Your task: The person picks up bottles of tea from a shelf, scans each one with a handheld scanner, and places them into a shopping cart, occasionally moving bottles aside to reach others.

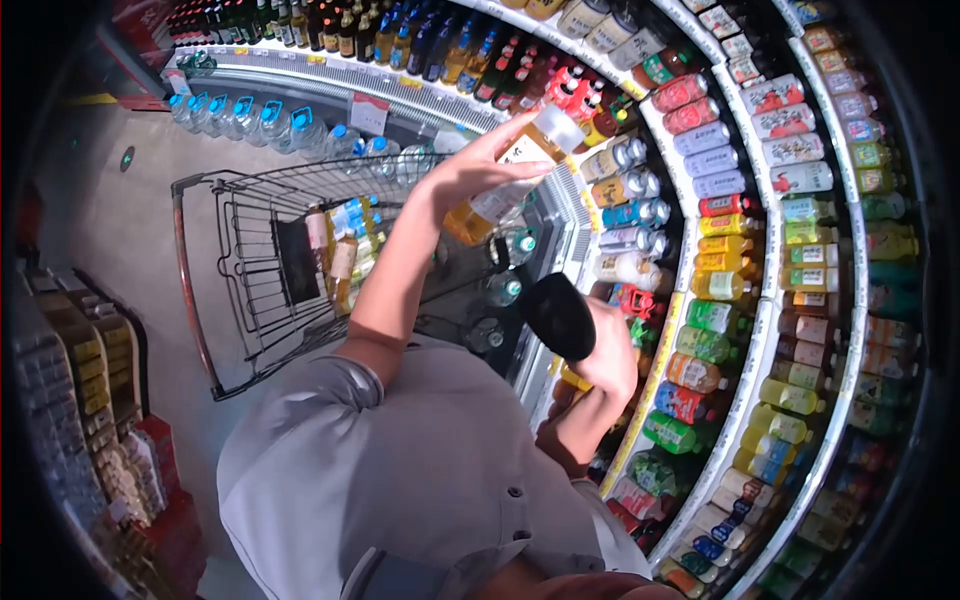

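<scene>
My left hand (470,178) is wrapped around a bottle of amber drink (468,222), held tilted above the far end of the shopping cart and in front of the shelves. The bottle has a white cap and a pale label. My right hand (608,350) is close to the lower shelves, closed on a black rounded object (558,316) whose kind I cannot make out. Most of that hand's fingers are hidden. Left of my body stands the black wire shopping cart (262,262), with several bottled drinks (343,262) lying inside it.
Curved shelves (690,290) with rows of bottled and canned drinks rise on the right. Large water jugs with blue caps (270,122) line the floor at the back, below a shelf of glass bottles (345,35). Stacked packaged goods (100,370) stand at the left.
</scene>
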